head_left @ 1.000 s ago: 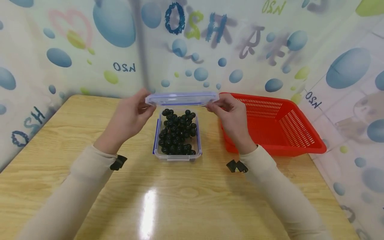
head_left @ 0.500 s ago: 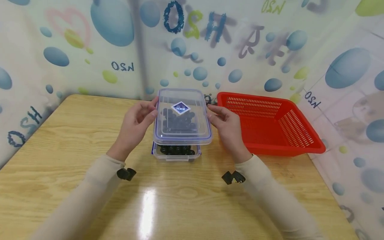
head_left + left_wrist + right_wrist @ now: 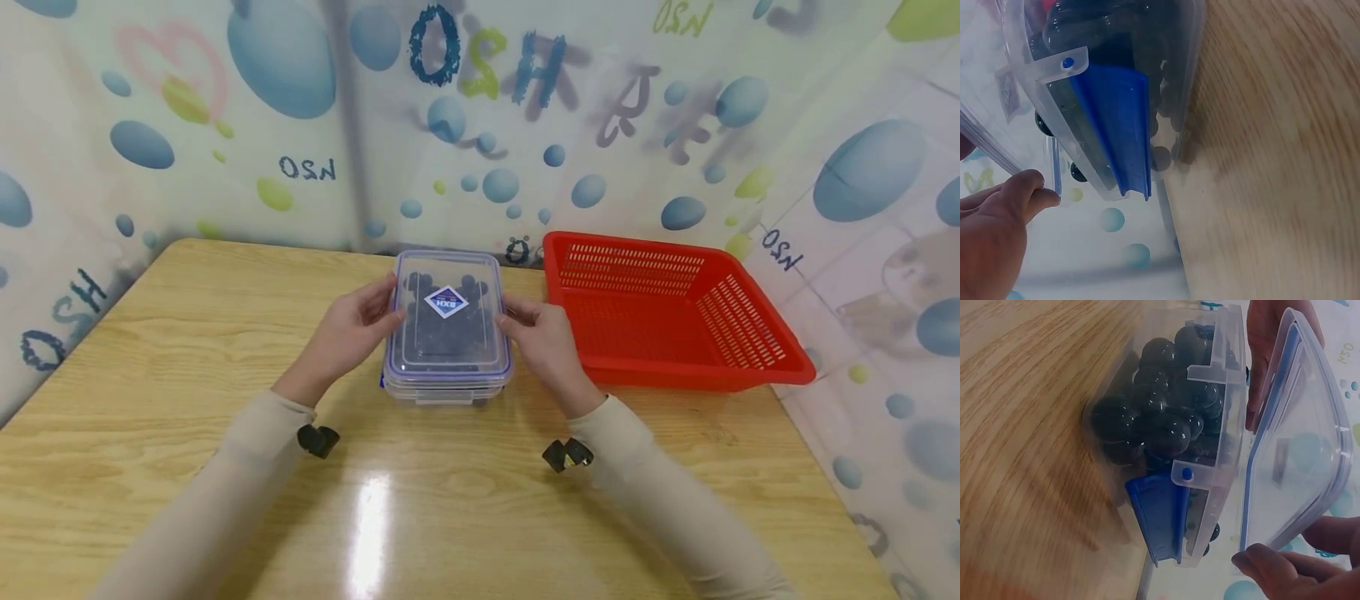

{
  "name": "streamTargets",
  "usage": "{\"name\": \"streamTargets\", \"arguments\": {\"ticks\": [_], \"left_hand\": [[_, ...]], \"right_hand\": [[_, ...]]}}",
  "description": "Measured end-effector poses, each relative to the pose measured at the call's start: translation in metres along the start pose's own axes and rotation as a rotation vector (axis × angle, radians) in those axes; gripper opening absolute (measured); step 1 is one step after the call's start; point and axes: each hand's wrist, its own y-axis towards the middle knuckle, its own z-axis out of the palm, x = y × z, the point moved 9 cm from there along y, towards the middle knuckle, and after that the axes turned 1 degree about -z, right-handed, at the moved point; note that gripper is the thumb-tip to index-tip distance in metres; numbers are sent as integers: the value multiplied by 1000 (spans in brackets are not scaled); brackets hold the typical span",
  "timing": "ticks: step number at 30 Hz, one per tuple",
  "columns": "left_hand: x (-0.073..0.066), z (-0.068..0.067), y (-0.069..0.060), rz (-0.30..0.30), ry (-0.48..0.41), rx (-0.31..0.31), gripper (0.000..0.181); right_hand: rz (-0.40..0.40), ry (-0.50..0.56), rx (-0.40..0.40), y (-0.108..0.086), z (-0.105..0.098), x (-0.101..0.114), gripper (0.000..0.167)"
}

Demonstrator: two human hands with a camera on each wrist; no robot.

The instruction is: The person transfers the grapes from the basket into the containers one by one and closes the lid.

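Note:
A clear plastic lid (image 3: 450, 354) with a blue seal and a diamond label spans my two hands. My left hand (image 3: 345, 333) pinches its left edge, and my right hand (image 3: 546, 343) grips the right edge. Beneath it stands a clear food container (image 3: 442, 395), filled with dark, glossy grapes (image 3: 1169, 431). In the right wrist view the lid (image 3: 1319, 456) is tilted, and a gap shows between it and the container rim. A blue side latch (image 3: 1119, 125) hangs down in the left wrist view; another blue latch (image 3: 1160, 515) hangs down in the right wrist view.
A red plastic basket (image 3: 652, 375) with slotted walls stands on the right, close to my right hand. Everything rests on a wooden table (image 3: 465, 500). A patterned cloth (image 3: 525, 125) rises behind the table and along its sides.
The lid, held nearly edge-on above the back of the container, has swung flatter and come down over it. Both hands have moved toward me and lower, still holding the lid.

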Motion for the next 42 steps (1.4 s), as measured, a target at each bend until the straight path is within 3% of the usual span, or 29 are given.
{"name": "streamTargets", "arguments": {"ticks": [11,18,24,33,42], "left_hand": [[14,8,7,-49,116,23,59],[16,8,9,-73,263,39,60],[20,9,10,-103,261,53,56],[27,6,8,-203,189,56,54],[29,5,11,-250,232,72,54]], "right_hand": [[8,-84,14,7,11,-8,40],[18,-164,1,8,18,-18,41],[-16,-184,-4,8,21,-18,39],[34,-205,22,10,24,-23,43],[52,-214,45,10,23,-26,45]]}}
